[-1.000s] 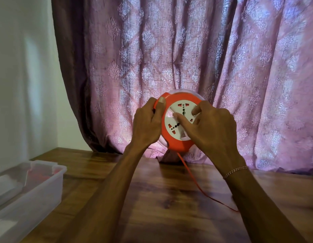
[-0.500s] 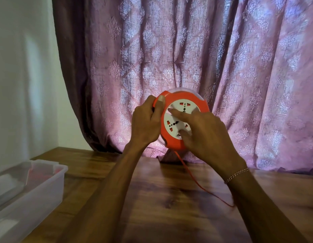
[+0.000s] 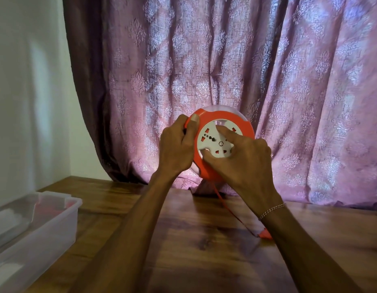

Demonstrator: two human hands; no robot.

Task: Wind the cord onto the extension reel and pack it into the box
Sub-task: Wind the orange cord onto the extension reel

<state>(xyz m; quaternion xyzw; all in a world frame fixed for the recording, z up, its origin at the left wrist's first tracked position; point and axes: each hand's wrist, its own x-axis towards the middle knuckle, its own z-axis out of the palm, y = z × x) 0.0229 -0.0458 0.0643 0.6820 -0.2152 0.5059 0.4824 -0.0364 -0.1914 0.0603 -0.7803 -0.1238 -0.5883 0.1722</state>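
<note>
box (image 3: 46,218) cut off at left edge, contents blurred, cord (image 3: 229,210) end hidden behind right forearm

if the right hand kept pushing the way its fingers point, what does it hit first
The right hand already touches the reel's white socket face; past the reel, probably the curtain, though depth is unclear.
</note>
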